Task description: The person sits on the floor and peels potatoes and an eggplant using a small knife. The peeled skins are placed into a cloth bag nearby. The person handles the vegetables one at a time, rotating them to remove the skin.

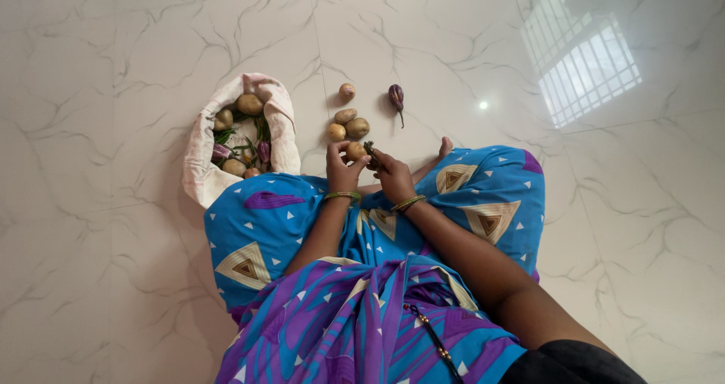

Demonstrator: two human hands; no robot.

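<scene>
I sit on a white marble floor in blue and purple patterned cloth. My left hand (343,169) grips a small brown potato (356,151) in front of my knees. My right hand (393,174) touches the same potato and pinches a small dark stem-like piece (371,154) beside it. Both wrists wear bangles. Just beyond my hands lie three loose potatoes (347,123) in a cluster, with one more potato (347,91) farther out. A small purple eggplant (396,97) lies to their right.
An open white cloth bag (200,154) sits on the floor to my left, holding potatoes, small purple eggplants and green pods. A toe (445,145) shows past my right knee. Window light reflects on the tiles at the upper right.
</scene>
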